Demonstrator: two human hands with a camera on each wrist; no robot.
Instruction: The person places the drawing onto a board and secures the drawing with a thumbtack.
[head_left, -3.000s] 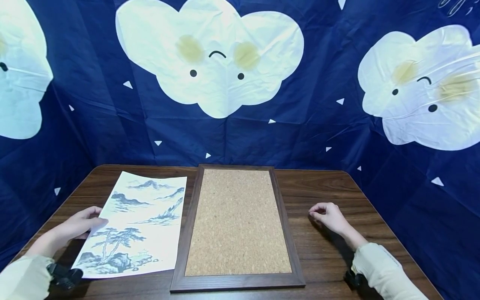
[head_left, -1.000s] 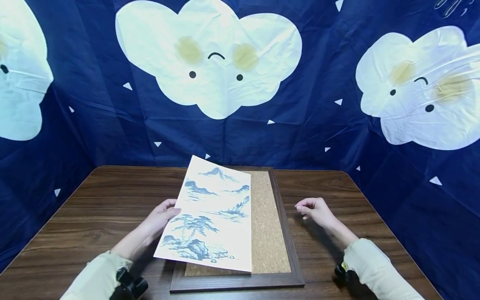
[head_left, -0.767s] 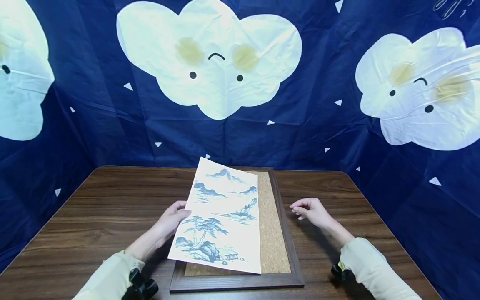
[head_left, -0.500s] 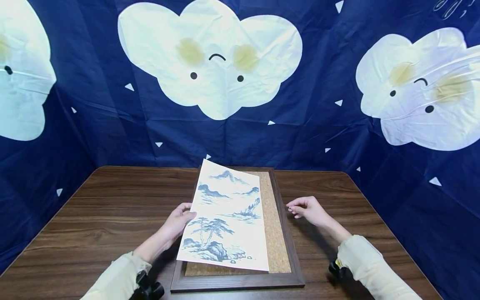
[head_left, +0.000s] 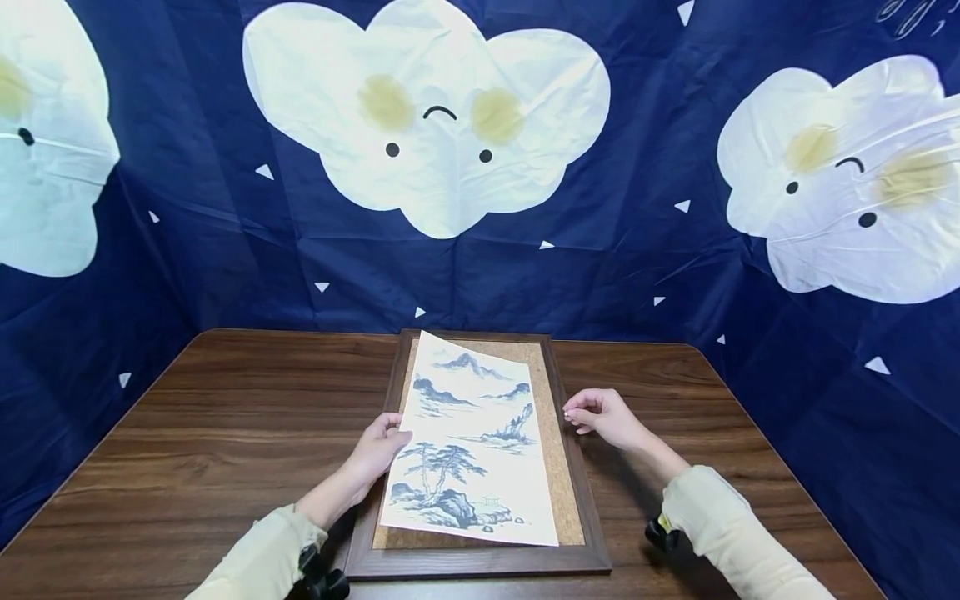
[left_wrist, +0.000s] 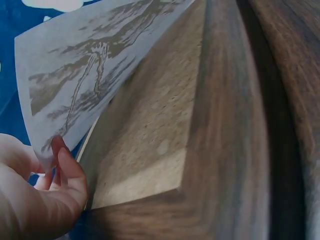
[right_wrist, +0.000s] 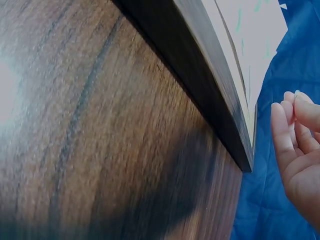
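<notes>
My left hand pinches the left edge of a sheet of paper printed with a blue ink landscape of mountains and pines. The sheet hangs slightly tilted over the cork board, covering most of its cork. In the left wrist view the raised sheet shows its underside, with the print showing through. Beside the board's right rim, my right hand is held just above the table. Its thumb and index finger pinch a tiny pale thing, too small to tell its kind.
The board's dark wooden frame stands out from the brown wooden table. A blue cloth with white clouds surrounds the table's back and sides. Each wrist wears a black camera.
My left hand has carried the sheet from the table at the left rightward over the cork board and lowered it somewhat. My right hand has moved left to the board's right rim.
</notes>
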